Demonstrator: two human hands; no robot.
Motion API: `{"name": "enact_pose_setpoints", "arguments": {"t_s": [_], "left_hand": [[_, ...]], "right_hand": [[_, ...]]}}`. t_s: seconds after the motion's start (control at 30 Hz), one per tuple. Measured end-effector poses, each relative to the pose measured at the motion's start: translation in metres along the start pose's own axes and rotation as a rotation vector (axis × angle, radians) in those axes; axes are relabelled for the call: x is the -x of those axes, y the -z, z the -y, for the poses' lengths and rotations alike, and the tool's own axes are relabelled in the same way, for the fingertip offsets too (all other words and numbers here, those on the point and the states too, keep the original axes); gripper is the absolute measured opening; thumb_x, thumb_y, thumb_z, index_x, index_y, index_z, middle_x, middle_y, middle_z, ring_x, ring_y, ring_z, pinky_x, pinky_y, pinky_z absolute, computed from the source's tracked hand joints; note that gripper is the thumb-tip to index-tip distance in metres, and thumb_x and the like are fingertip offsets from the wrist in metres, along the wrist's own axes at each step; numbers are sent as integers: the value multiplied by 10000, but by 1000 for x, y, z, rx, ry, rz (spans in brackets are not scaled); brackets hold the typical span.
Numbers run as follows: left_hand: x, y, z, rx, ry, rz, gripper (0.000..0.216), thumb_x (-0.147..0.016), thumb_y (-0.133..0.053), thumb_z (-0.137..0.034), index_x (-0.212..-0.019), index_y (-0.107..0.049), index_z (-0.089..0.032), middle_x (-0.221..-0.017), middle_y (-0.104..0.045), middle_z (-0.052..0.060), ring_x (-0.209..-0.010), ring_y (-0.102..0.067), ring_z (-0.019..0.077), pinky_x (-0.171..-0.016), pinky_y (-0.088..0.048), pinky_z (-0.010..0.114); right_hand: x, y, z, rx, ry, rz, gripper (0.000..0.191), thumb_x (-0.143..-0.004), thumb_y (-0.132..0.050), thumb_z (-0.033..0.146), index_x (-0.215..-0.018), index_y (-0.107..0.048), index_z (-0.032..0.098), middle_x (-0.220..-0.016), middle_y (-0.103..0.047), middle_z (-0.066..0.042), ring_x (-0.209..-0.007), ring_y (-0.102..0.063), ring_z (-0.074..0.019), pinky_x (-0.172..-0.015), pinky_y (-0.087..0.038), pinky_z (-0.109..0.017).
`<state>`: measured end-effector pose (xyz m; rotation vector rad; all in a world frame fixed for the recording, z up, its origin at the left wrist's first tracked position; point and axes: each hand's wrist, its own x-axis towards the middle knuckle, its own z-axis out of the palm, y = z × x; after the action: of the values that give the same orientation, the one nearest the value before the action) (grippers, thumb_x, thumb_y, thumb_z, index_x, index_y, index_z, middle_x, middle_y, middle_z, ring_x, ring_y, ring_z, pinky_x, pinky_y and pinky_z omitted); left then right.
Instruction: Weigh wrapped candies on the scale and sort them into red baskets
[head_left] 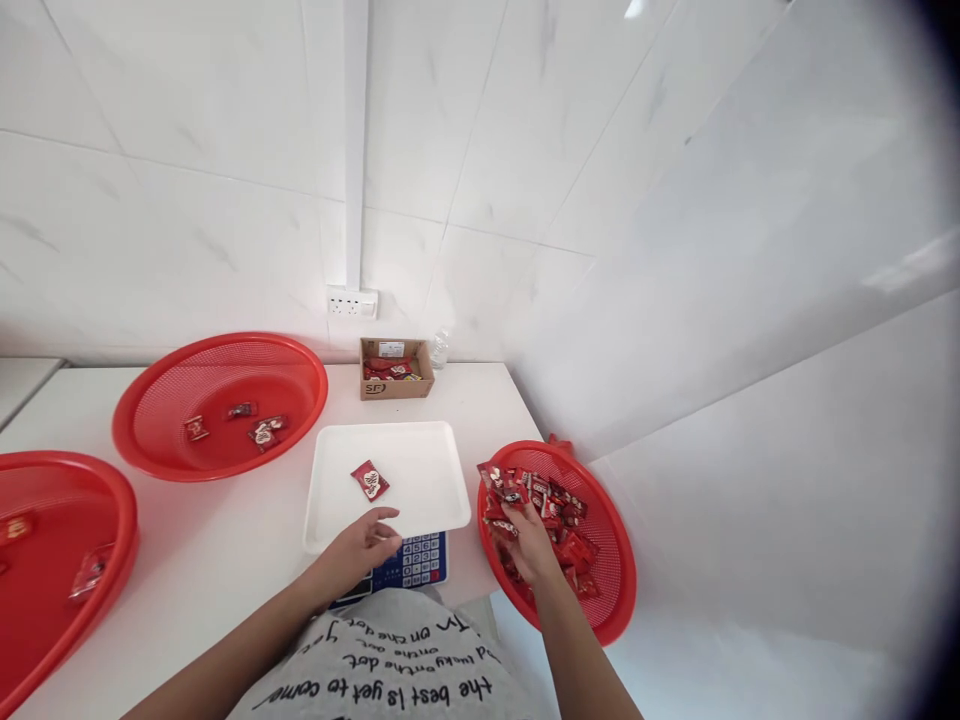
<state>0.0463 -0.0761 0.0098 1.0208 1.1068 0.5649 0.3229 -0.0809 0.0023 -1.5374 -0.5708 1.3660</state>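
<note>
My right hand [532, 545] is in the right-hand red basket [628, 560], its fingers curled around several red wrapped candies [504, 492] near the left rim. More red candies [577, 550] fill the basket beside and below it. My left hand [360, 550] hovers by the near edge of a white tray [424, 465], fingers apart and holding nothing. One red candy packet [370, 480] lies on the tray, left of its middle. The tray stands over a blue keypad [424, 560] with white number keys, partly hidden by my left hand and the tray.
At the back left stands a red mesh basket [217, 470] with a few packets inside. Another red basket [112, 490] is cut off at the left edge. A cardboard box [397, 388] of red packets and a clear plastic bottle [439, 348] stand near the tiled wall.
</note>
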Motion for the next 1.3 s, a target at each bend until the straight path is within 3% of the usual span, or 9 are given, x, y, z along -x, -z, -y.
{"name": "enact_pose_setpoints", "arguments": {"t_s": [0.13,0.2,0.27,0.33,0.43,0.67,0.97,1.17,1.3], "left_hand": [[7,-11,-20,126,-146,-12,878,-561,-766,-322,-1328,-346,-240,-1322,-409,145,-1149,-448,264,-817,-448,319],[7,-16,-26,173,-208,4,929,-534,-787,-276,-1344,-333,-250,-1373,-355,132,-1189,-414,279,-827,-451,312],[5,-17,-28,196,-202,-19,829,-550,-779,-272,-1293,-416,-215,-1258,-487,128,-1089,-504,258,-835,-446,308],[3,-13,-26,263,-101,-57,651,-612,-736,-303,-1202,-494,-173,-1035,-612,106,-918,-589,225,-786,-461,313],[4,-1,-20,443,66,-94,471,-686,-669,-286,-1111,-518,-153,-836,-639,64,-721,-616,177,-649,-481,288],[13,25,-8,656,135,-273,354,-709,-630,-184,-1046,-524,-161,-661,-597,15,-589,-592,133,-543,-470,239],[28,37,10,679,185,-336,405,-677,-645,-166,-1062,-519,-155,-692,-604,19,-616,-597,132,-582,-482,247],[40,41,19,678,183,-280,479,-662,-612,-145,-1122,-479,-140,-715,-617,27,-643,-592,135,-620,-483,261],[39,37,14,672,200,-270,500,-656,-614,-151,-1135,-470,-132,-733,-624,39,-651,-597,143,-611,-480,260]], "right_hand": [[31,-53,8,25,50,346,412,-685,-650,349,-1053,-495,249,-1018,-640,-36,-932,-607,-198,-835,-465,-372],[41,-77,5,131,43,481,388,-701,-642,363,-1038,-491,242,-958,-651,-25,-856,-621,-184,-799,-474,-361],[47,-94,1,246,54,570,397,-706,-640,365,-1053,-492,240,-910,-653,-14,-795,-619,-171,-748,-483,-338],[51,-104,-1,305,61,630,425,-711,-638,358,-1092,-496,235,-888,-649,-12,-796,-612,-168,-732,-482,-321],[51,-108,-1,229,-40,682,463,-721,-630,353,-1142,-481,228,-859,-649,-11,-801,-619,-165,-741,-480,-319],[21,-108,-9,131,-225,443,318,-662,-682,389,-858,-543,181,-729,-638,3,-629,-601,-113,-635,-475,-248],[-3,-102,-17,125,-267,260,486,-695,-675,387,-1100,-463,222,-889,-656,-68,-654,-640,-145,-628,-515,-286],[2,-94,-28,-151,-422,203,310,-744,-629,392,-942,-493,195,-834,-657,-67,-713,-650,-135,-709,-538,-271],[0,-99,-20,-191,-359,325,362,-753,-587,474,-962,-494,193,-944,-633,-92,-901,-636,-179,-800,-528,-303]]}}
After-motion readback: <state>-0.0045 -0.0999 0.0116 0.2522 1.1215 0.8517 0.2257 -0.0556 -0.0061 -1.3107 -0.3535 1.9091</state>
